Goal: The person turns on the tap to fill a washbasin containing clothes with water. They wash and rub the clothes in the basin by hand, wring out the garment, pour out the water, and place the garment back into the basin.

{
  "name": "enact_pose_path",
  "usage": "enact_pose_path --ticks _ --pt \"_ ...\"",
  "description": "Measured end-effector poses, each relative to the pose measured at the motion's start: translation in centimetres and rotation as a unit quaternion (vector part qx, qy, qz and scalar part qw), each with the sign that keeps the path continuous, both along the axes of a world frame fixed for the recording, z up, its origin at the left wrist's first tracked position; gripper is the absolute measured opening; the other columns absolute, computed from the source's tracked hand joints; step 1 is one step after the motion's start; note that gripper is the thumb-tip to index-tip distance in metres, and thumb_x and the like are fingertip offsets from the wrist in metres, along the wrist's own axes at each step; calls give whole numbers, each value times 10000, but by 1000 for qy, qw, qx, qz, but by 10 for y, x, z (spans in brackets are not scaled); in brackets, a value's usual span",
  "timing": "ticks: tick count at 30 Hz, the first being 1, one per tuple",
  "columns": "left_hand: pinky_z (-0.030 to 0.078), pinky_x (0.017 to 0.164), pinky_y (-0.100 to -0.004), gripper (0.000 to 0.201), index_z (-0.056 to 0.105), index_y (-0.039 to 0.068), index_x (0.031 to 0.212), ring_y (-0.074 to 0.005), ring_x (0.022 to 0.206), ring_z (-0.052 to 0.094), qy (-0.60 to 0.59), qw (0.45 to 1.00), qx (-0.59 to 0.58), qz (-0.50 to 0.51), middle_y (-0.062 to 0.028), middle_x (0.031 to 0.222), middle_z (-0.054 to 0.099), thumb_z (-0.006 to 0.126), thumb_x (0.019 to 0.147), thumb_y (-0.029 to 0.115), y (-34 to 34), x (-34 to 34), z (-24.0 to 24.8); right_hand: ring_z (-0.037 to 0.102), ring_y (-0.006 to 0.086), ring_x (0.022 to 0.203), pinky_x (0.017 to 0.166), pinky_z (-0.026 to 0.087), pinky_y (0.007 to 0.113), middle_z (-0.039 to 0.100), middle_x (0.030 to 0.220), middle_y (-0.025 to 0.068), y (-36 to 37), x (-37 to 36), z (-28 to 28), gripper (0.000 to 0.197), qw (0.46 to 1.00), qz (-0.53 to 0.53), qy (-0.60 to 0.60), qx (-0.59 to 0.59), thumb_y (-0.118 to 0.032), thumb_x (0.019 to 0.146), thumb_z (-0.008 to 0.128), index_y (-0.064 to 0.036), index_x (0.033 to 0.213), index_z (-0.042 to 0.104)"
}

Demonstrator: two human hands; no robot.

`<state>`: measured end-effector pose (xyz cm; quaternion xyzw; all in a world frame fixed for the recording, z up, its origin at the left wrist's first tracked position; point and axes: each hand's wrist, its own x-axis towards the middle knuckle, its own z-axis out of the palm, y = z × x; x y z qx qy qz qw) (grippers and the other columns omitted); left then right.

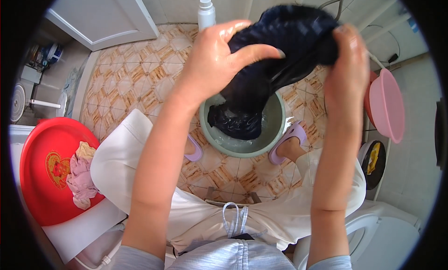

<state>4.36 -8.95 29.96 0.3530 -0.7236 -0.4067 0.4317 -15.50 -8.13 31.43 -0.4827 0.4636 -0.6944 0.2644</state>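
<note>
A wet dark navy garment (pixel 275 55) is held up between both hands above a grey-green basin (pixel 275 130) with water in it on the tiled floor. My left hand (pixel 219 60) grips its left part, thumb pressed over the cloth. My right hand (pixel 347 60) clutches its upper right end. The garment's lower end hangs down into the basin. My feet in lilac slippers (pixel 289 139) stand on either side of the basin.
A red basin (pixel 42 167) with pink and cream cloth (pixel 81 176) sits at the left. A pink basin (pixel 387 104) leans at the right. A white bottle (pixel 206 10) stands by the far wall. A white door is at the upper left.
</note>
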Motion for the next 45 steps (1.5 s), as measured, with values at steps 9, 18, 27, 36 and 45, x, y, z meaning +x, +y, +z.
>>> enact_pose_path --ticks 9,18,27,36,45 --pt "455 852 -300 474 537 -32 1125 -186 976 582 51 966 245 -64 -114 1092 595 702 709 125 -27 23 -88 605 168 841 776 480 286 637 914 79 1 -33 52 179 982 -21 181 -46 -137 830 611 12 928 629" --pt "419 825 -340 410 566 16 1079 -175 949 556 19 784 619 48 -86 1046 598 694 720 168 -13 43 -217 578 154 717 638 456 301 625 818 36 -8 -88 -236 227 828 89 -178 525 -213 724 685 -67 886 622" --pt "436 844 -399 438 538 82 1149 -344 1018 544 -137 879 333 314 -188 1094 570 527 842 394 -5 -36 -360 534 277 1013 802 467 397 458 1228 117 0 11 -364 567 870 41 237 431 -367 792 584 -160 1301 444" --pt "490 713 -438 426 458 18 1074 -344 828 610 -487 801 277 212 -200 929 604 494 861 385 -20 -59 -399 473 315 1060 811 482 415 483 1094 150 -11 47 -396 633 703 7 543 459 -402 798 546 -21 1276 380" --pt "458 766 -406 198 620 39 878 -305 844 603 -524 834 4 171 -164 888 621 591 757 193 -40 -47 -387 543 300 1043 816 483 389 535 1164 152 -64 27 -372 622 654 187 469 563 -341 687 684 -99 1218 471"
